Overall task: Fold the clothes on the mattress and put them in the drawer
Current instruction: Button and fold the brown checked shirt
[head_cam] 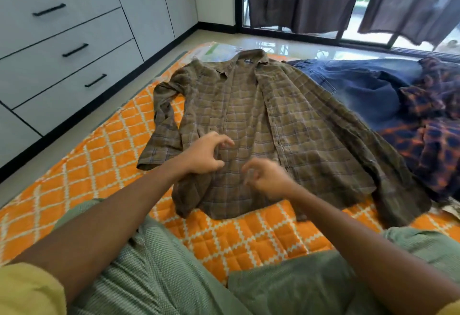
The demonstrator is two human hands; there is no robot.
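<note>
Left hand: above the lower front of the shirt, fingers loosely curled, grasping nothing. Right hand: beside it, blurred, fingers curled; whether it pinches cloth cannot be told. Mattress: orange quilted cover with white diamond lines, on the floor. Drawer unit: grey, black handles, left of the mattress, all drawers closed. Brown plaid shirt: spread flat mid-mattress, front unbuttoned, collar away from the person. Jeans: right of the shirt, touching it. Dark orange-patterned garment: far right, crumpled.
</note>
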